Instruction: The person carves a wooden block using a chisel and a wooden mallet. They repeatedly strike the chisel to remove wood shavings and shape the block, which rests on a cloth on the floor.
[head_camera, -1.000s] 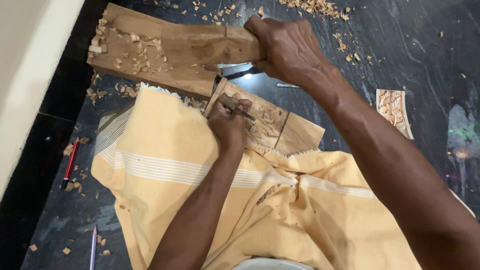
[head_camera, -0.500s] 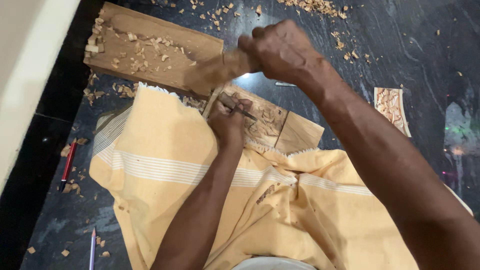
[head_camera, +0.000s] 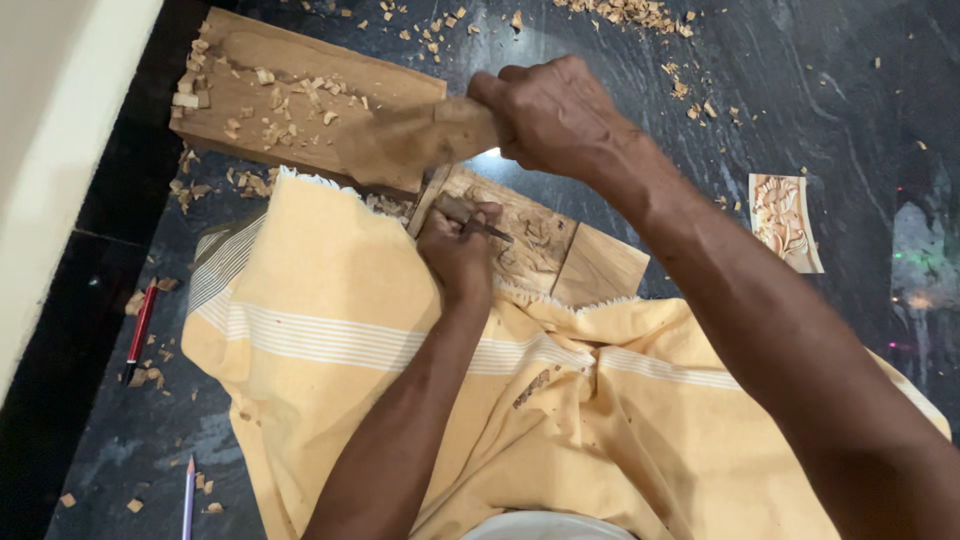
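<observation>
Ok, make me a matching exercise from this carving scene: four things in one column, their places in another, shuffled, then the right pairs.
Things:
1. red pencil
2. wooden mallet
3. small carved panel
4. chisel

Places:
A. in the right hand
B. on the floor at far right
C. in the left hand
D. on the floor left of the yellow cloth

Pairs: 1-D, 2-A, 3-B, 4-C

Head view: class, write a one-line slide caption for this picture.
Left hand steadies a chisel on a carved wooden panel; right hand swings a wooden mallet.
</observation>
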